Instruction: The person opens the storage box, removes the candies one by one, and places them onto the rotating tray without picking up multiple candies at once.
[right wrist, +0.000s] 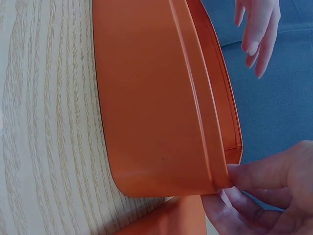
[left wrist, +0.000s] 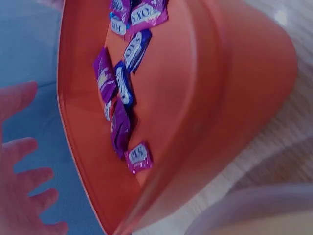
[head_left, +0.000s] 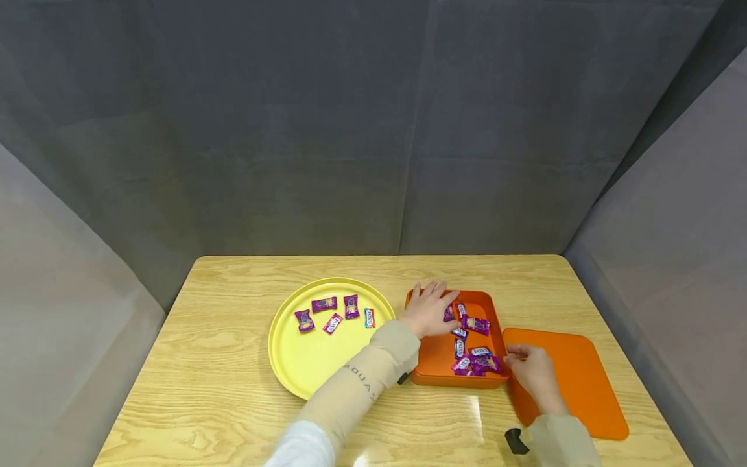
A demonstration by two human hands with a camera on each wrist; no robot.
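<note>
An orange box [head_left: 434,363] holds several wrapped candies [head_left: 475,324], purple, pink and blue. Over its left part hovers my left hand [head_left: 430,310], fingers spread, with nothing in its grasp. In the left wrist view the fingers [left wrist: 41,174] are apart from the box wall, and candies [left wrist: 122,88] lie on the box floor. My right hand [head_left: 532,373] pinches the box's right rim between thumb and fingers, and the right wrist view shows the thumb [right wrist: 259,174] over the rim at a corner.
To the left stands a round yellow tray [head_left: 315,373] with several candies [head_left: 324,304] spread on it. An orange lid [head_left: 583,383] lies flat on the wooden table [head_left: 204,363], right of the box. Grey cloth [head_left: 292,130] hangs behind the table.
</note>
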